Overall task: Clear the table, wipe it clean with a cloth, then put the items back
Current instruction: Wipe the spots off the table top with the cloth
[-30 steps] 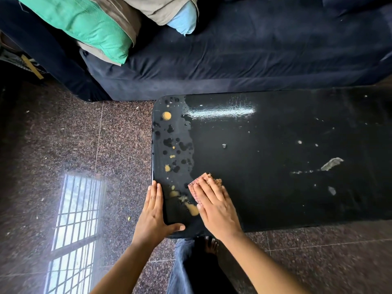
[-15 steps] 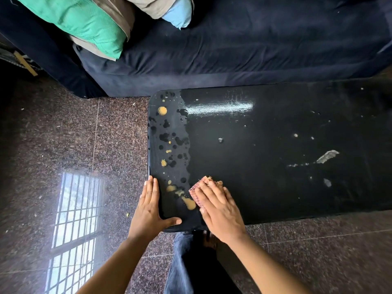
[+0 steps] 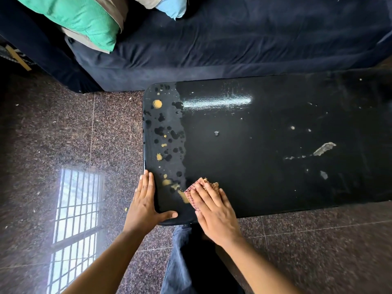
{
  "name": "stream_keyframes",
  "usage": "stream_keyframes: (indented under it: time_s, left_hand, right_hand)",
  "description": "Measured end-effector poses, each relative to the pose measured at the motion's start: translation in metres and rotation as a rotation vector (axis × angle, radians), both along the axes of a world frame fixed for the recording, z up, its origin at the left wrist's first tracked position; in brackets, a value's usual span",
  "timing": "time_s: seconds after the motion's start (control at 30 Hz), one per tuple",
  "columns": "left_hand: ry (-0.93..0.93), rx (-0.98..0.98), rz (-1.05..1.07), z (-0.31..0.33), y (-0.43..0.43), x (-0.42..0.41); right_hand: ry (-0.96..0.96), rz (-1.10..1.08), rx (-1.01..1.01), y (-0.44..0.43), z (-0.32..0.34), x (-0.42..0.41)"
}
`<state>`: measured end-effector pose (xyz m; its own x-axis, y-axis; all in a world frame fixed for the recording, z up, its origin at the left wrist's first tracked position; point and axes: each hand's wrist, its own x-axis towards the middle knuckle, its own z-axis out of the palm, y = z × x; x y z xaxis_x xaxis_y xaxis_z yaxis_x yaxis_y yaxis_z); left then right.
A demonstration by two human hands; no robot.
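Cloth [image 3: 198,187] lies under the flat right hand [image 3: 214,211] (fingers straight).

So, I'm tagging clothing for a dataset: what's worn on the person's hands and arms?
Nothing visible: the left hand and right hand are bare, with no gloves, rings or watch, and no sleeves appear anywhere in frame.
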<state>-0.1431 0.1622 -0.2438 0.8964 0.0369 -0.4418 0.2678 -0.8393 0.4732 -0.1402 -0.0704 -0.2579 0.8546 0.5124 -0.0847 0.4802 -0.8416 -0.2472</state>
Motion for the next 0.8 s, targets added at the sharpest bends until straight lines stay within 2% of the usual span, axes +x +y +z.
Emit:
stream_keyframes:
  time_s: [0.07, 0.17, 0.27, 0.33, 0.5, 0.57, 0.63, 0.7, 0.8]
  left_hand:
    - [-0.001, -0.007, 0.007, 0.000, 0.001, 0.000]
    - [-0.009, -0.018, 0.013, -0.001, 0.001, 0.000]
    - [-0.008, -0.034, 0.018, 0.000, -0.001, -0.001]
    - [-0.010, -0.041, 0.018, 0.001, -0.003, -0.001]
    - [-0.030, -0.035, 0.016, -0.002, 0.001, -0.002]
    - [-0.039, -0.036, 0.007, -0.005, 0.003, -0.003]
    - [-0.065, -0.088, 0.013, -0.005, 0.004, -0.004]
    - [-0.100, -0.212, 0.171, 0.000, 0.005, -0.004]
    - [-0.110, -0.403, 0.530, 0.012, 0.003, -0.012]
  right_hand:
    - [-0.001, -0.050, -0.037, -0.021, -0.001, 0.004]
    - [0.029, -0.276, -0.070, -0.045, -0.002, 0.008]
    - [0.038, -0.425, -0.064, -0.031, -0.001, -0.001]
    - [0.028, -0.406, -0.021, -0.010, -0.001, -0.009]
    - [0.021, -0.053, -0.008, 0.001, -0.004, -0.013]
    - [0.019, -0.065, -0.039, -0.016, -0.004, -0.007]
    - [0.046, -0.227, -0.067, -0.030, -0.002, -0.005]
    - [0.062, -0.368, -0.079, -0.028, 0.001, -0.006]
    - [0.074, -0.454, -0.060, -0.005, 0.005, -0.011]
